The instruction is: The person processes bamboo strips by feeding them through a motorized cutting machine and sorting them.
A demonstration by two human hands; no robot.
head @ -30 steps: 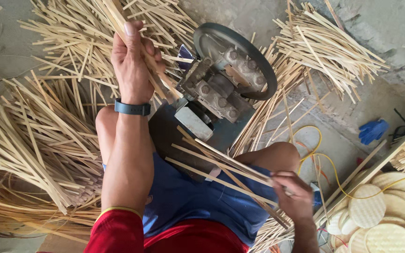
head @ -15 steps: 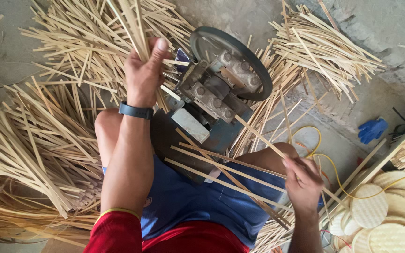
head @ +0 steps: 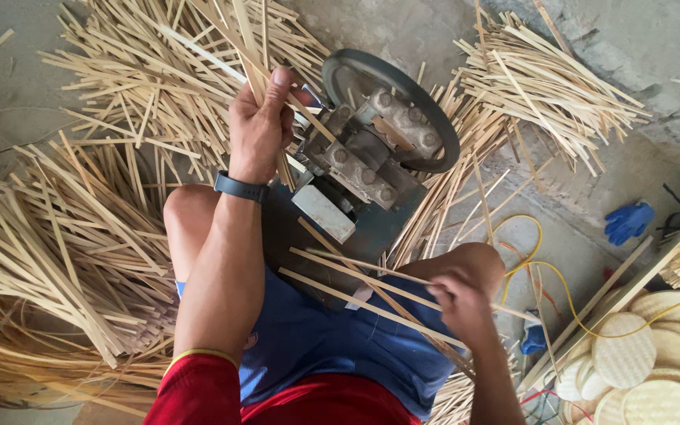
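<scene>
While left hand [head: 260,130] grips strip [head: 249,47], right hand [head: 460,308] holds strips [head: 371,291].

Bare concrete floor [head: 623,31], heaps of bamboo strips [head: 80,260], small machine [head: 371,157], woven discs [head: 655,370], yellow cable [head: 552,275]

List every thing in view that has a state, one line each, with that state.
left hand: raised, closed on a bamboo strip
bamboo strip: gripped, slanting up from the fist
right hand: closed on loose strips over the lap
loose strips: fanned across the lap
machine: on the floor between the knees
blue glove: lying crumpled, unworn
woven discs: piled, overlapping
</scene>
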